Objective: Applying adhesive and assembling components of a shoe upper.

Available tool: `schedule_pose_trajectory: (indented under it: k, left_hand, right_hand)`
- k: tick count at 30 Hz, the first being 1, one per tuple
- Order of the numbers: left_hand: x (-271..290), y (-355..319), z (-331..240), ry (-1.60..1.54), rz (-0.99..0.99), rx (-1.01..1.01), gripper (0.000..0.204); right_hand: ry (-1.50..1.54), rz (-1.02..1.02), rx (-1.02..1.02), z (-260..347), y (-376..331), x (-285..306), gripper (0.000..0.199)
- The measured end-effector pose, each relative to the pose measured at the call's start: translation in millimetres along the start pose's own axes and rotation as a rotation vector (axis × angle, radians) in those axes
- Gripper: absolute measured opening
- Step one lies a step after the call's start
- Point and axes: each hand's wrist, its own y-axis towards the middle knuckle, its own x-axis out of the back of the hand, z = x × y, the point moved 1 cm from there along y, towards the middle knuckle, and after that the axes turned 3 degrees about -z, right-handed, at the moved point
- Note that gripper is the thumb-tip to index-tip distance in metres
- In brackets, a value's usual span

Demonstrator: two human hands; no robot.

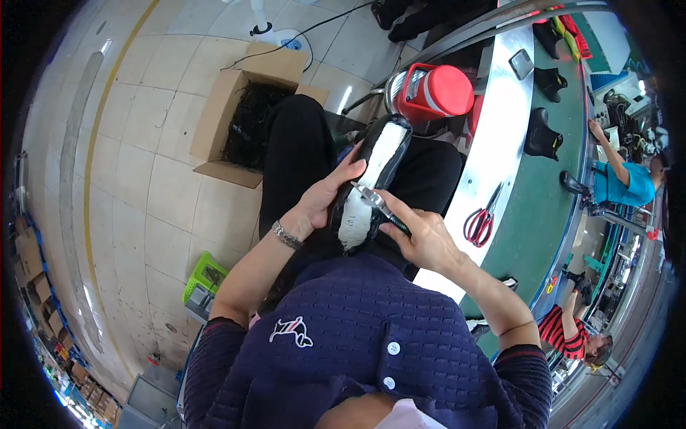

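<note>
A black shoe upper on its last [376,168] lies sole side up across my lap, its white bottom facing me and black edges folded around it. Wrapped along its left side is my left hand [330,187], gripping it, thumb near the white bottom. My right hand [423,232] is closed around pliers [374,198] with a metal head and dark green handle. The tip of the pliers reaches the middle of the white bottom, close to my left thumb. Whether the jaws pinch anything is too small to tell.
A cardboard box [207,132] of black scraps stands left of my knees. Beyond the lap is a red-lidded jug [449,91]. Red-handled scissors [480,226] lie on the metal bench edge beside a green conveyor [525,189] with black boots [543,134]. Two people work at the right.
</note>
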Motion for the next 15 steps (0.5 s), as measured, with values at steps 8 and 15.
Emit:
schedule_pose_trajectory:
  k: [8, 15]
  left_hand:
    - [0.2, -3.5, -12.1, 0.538, -0.151, -0.071, 0.080]
    - [2.8, -2.1, -15.9, 0.422, -0.061, -0.019, 0.077]
  right_hand:
    - [-0.067, -0.162, 0.234, 35.6, 44.2, 76.1, 0.061]
    - [-0.446, 0.058, 0.105, -3.0, 65.9, 68.1, 0.069]
